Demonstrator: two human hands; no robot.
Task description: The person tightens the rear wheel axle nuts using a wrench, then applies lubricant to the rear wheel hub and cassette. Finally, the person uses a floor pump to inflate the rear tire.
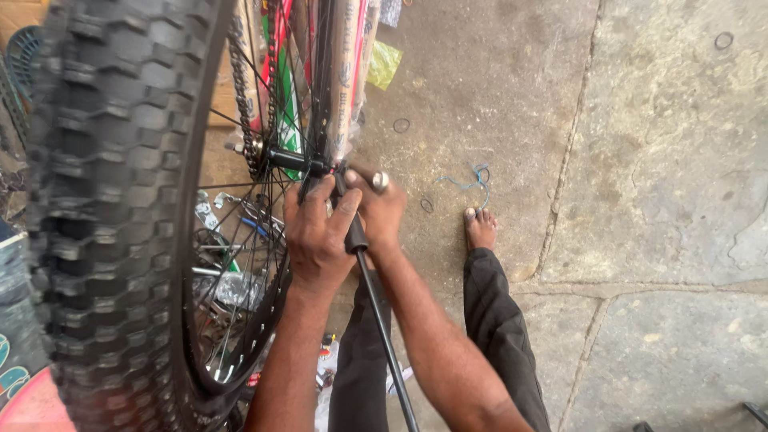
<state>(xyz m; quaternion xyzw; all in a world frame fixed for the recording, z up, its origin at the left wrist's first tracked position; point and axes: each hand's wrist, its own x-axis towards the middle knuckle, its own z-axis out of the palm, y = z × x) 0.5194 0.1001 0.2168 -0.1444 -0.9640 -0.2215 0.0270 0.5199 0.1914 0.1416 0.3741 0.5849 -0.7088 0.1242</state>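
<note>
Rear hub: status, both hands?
Left hand and right hand closed on the black tool handle at the wheel axle. Knobby tyre crowds left.

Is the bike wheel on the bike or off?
On. The wheel has its hub sitting between the frame tubes, where both hands work.

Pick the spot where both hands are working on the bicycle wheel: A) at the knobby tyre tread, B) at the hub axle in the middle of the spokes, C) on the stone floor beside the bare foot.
B: the left hand and right hand meet at the hub axle, gripping a long black tool.
</note>
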